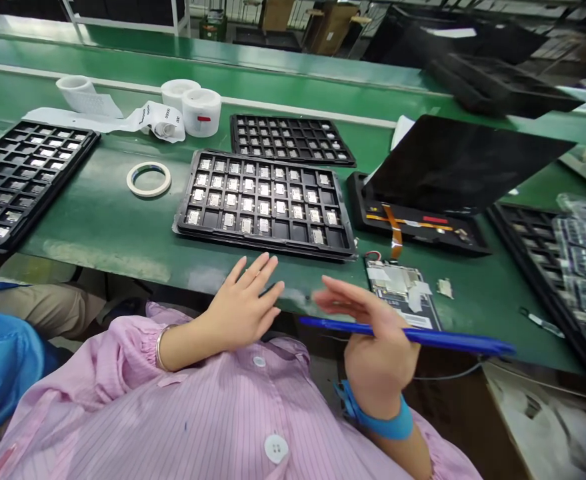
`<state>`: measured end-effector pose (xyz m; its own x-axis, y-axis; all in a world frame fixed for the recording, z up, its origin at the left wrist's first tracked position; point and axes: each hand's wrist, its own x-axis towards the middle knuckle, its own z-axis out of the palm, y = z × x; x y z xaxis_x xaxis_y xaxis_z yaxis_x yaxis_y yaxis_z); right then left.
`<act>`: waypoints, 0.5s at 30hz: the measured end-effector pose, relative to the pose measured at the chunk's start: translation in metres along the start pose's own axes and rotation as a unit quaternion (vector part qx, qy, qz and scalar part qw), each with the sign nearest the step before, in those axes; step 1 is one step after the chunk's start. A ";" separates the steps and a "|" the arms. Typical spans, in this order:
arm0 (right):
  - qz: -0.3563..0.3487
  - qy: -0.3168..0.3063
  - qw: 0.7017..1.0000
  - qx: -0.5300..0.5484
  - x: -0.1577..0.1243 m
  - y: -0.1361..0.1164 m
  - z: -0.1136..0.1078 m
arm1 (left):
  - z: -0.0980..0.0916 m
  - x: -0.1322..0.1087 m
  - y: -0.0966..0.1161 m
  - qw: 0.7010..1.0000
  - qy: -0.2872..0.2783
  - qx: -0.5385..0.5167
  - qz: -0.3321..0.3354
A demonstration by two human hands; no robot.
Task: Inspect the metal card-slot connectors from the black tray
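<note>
My left hand [245,303] is open, palm down with fingers spread, just in front of the black compartment tray [283,248] of small silver modules. It holds nothing. My right hand [380,340], partly blurred, keeps a long, slim blue pen-like tool [457,341] in the crook of the thumb while its other fingers stretch out to the left. Behind that hand lies a circuit board assembly [403,288] with white tape and a label. An orange flex cable [393,230] links it to a black box [423,237], whose dark panel [463,167] is tilted up.
More module trays stand at the left [47,193], behind [297,121] and at the right [533,287], where clear plastic covers [585,247] lie on top. A tape ring [149,180], white label rolls [201,112] and a small metal piece [445,288] rest on the green bench [107,233].
</note>
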<state>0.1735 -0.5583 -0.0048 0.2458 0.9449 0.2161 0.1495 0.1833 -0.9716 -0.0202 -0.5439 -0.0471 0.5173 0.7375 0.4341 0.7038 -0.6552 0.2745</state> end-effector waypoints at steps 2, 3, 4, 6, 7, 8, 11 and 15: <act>0.019 0.023 0.999 0.037 0.004 -0.001 0.009 | -0.010 -0.003 0.001 0.995 0.030 -0.083 -0.038; 0.039 0.017 0.997 0.057 0.005 -0.001 0.014 | -0.016 -0.005 0.002 0.988 0.045 -0.128 -0.068; 0.059 0.003 0.995 0.076 0.005 -0.001 0.020 | -0.021 -0.007 0.002 0.980 0.054 -0.167 -0.095; 0.087 -0.039 0.990 0.106 0.001 0.001 0.031 | -0.029 -0.010 0.001 0.972 0.057 -0.198 -0.110; 0.089 -0.062 0.988 0.106 -0.003 0.002 0.036 | -0.031 -0.011 0.000 0.976 0.056 -0.188 -0.097; 0.077 -0.084 0.989 0.093 -0.008 0.002 0.040 | -0.032 -0.012 0.000 0.982 0.057 -0.164 -0.074; -0.004 -0.137 0.990 0.021 -0.021 0.004 0.044 | -0.034 -0.018 -0.001 0.994 0.087 -0.060 0.015; -0.031 -0.194 0.980 0.014 -0.029 0.002 0.041 | -0.034 -0.029 -0.001 0.985 0.135 0.017 0.104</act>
<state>0.1273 -0.5745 -0.0169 -0.1473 0.9627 0.2270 0.1253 0.2458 -0.9612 -0.0528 -0.5703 -0.0307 0.5076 0.5143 0.6912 0.6144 -0.7785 0.1281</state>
